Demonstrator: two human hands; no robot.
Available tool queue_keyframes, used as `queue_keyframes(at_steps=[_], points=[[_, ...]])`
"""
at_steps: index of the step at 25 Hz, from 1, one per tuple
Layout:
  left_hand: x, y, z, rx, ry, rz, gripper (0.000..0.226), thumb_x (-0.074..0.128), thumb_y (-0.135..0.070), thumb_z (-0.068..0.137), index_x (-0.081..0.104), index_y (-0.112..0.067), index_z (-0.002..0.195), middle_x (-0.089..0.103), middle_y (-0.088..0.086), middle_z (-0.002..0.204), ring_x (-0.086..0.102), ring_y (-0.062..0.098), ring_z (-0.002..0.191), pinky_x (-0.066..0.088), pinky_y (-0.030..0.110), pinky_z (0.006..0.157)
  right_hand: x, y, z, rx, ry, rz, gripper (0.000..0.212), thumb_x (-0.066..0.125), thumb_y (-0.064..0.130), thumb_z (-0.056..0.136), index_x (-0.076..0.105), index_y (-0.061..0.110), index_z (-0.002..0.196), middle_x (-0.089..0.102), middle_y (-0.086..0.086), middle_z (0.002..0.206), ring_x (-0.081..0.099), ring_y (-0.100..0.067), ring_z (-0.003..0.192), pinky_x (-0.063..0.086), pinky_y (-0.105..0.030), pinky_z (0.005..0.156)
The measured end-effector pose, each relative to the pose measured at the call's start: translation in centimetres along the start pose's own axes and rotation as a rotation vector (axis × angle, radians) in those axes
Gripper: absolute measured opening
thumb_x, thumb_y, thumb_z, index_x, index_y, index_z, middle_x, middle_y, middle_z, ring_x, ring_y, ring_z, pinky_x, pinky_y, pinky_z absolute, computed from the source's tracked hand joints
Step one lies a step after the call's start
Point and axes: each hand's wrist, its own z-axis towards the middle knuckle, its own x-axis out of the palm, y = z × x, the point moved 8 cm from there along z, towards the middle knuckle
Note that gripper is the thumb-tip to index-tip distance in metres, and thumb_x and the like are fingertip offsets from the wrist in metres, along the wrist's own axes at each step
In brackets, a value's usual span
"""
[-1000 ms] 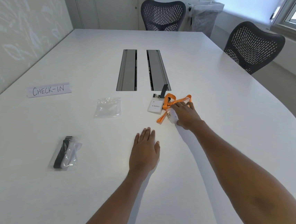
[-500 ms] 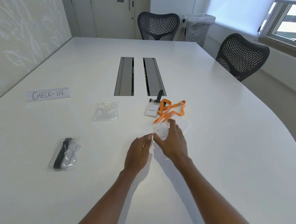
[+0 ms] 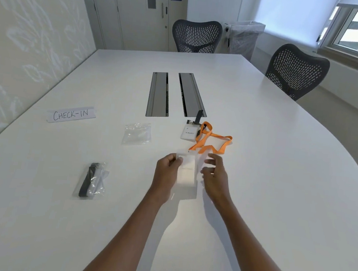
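Badge holder sits between the two hands, just over the near middle of the white table. It's a clear plastic sleeve with a white card inside, long side running away from the camera. Left hand has it: thumb pressed on the front near the top left edge, fingers curled round behind. Right hand is just beside the sleeve's right edge, fingers spread and loosely bent, gripping nothing that I can see. It's blurry though, so I can't tell whether the fingertips actually touch the plastic.

Orange lanyard lies in loose loops right behind the hands, and one end runs down to the top of the badge holder.

Just left of the lanyard there's a second badge lying flat with a name printed on it. A black strap goes off its top toward the right one of two grey hatches set in the middle of the table. Left of that badge is a crumpled clear bag. Nearer and further left is a second bag — this one has a black lanyard inside. Paper sign reading CHECK-IN is over by the left edge. Two dark mesh chairs stand at the far side, plus a lined bin by the wall.
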Motion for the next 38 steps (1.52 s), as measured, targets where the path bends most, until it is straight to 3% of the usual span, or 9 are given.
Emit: queue_keyframes(at_steps=[5,10,14,16,22,25,30,35,38], points=[[1.5,-3.6,-0.1,-0.043,0.059,-0.12,0.019,0.057,-0.016,0.104,0.075,-0.013,0.102,0.076,0.009,0.097,0.068,0.025,0.088,0.057,0.045,0.08,1.6,-0.2,4.0,-0.032,0.134,-0.348,0.059,0.062,0.008,0.099,0.041,0.02,0.152,0.052,-0.017,0.133,0.057,-0.032,0.12,0.052,-0.046,0.097],[2.4,-6.5,-0.4,-0.005,0.094,-0.191,0.024,0.055,-0.015,0.104,0.077,-0.021,0.1,0.077,0.003,0.094,0.066,0.023,0.087,0.051,0.038,0.078,4.6,-4.3,10.6,-0.073,0.163,-0.52,0.06,0.07,0.031,0.085,0.041,0.029,0.138,0.061,-0.007,0.113,0.063,-0.032,0.1,0.06,-0.048,0.078],[1.8,-11.0,-0.6,0.083,0.125,-0.26,0.025,0.055,-0.015,0.104,0.077,-0.022,0.096,0.074,0.004,0.092,0.065,0.024,0.087,0.052,0.041,0.079,3.8,-1.3,8.7,-0.074,0.142,-0.505,0.035,0.06,0.012,0.09,0.045,0.007,0.121,0.062,-0.013,0.103,0.058,-0.033,0.089,0.049,-0.041,0.068],[1.3,-13.9,-0.5,0.141,0.13,-0.289,0.022,0.055,-0.014,0.104,0.075,-0.019,0.1,0.073,0.006,0.093,0.066,0.024,0.086,0.053,0.04,0.077,3.6,-1.1,8.3,-0.064,0.15,-0.531,0.031,0.056,0.008,0.095,0.044,0.003,0.123,0.058,-0.016,0.103,0.053,-0.033,0.089,0.041,-0.037,0.07],[0.0,-22.1,-1.8,0.318,0.185,-0.484,0.027,0.051,-0.013,0.106,0.064,-0.007,0.128,0.068,0.013,0.11,0.063,0.024,0.096,0.058,0.035,0.073,3.6,-1.0,8.0,-0.063,0.16,-0.555,0.042,0.055,0.007,0.098,0.044,0.002,0.138,0.06,-0.025,0.122,0.056,-0.04,0.115,0.048,-0.04,0.084],[-0.9,-24.3,-2.9,0.377,0.182,-0.516,0.021,0.051,-0.015,0.106,0.064,-0.013,0.122,0.07,0.0,0.1,0.062,0.018,0.093,0.054,0.038,0.077,3.6,-0.7,7.8,-0.072,0.158,-0.546,0.042,0.059,0.005,0.097,0.046,0.003,0.137,0.057,-0.021,0.133,0.055,-0.037,0.125,0.051,-0.044,0.097],[-2.3,-23.0,-3.7,0.334,0.114,-0.54,0.022,0.051,-0.015,0.107,0.064,-0.016,0.125,0.072,-0.003,0.095,0.064,0.013,0.088,0.055,0.032,0.072,3.1,-0.6,7.4,-0.091,0.138,-0.404,0.036,0.056,-0.001,0.095,0.054,0.008,0.13,0.057,-0.01,0.14,0.06,-0.029,0.121,0.049,-0.035,0.09],[-3.2,-21.6,-3.7,0.252,0.11,-0.536,0.02,0.053,-0.017,0.106,0.066,-0.016,0.121,0.072,0.0,0.096,0.065,0.017,0.089,0.057,0.033,0.071,0.5,4.1,4.2,-0.282,-0.124,-0.196,0.013,0.061,0.014,0.093,0.064,0.019,0.105,0.065,0.001,0.109,0.063,-0.02,0.09,0.048,-0.035,0.076],[-2.6,-19.4,-3.9,0.1,0.1,-0.393,0.018,0.053,-0.015,0.105,0.069,-0.014,0.115,0.07,0.006,0.093,0.063,0.024,0.09,0.055,0.034,0.072,0.9,10.2,2.0,-0.366,0.035,0.183,0.037,0.055,0.015,0.091,0.062,0.026,0.127,0.066,0.006,0.126,0.064,-0.018,0.112,0.056,-0.044,0.091]])
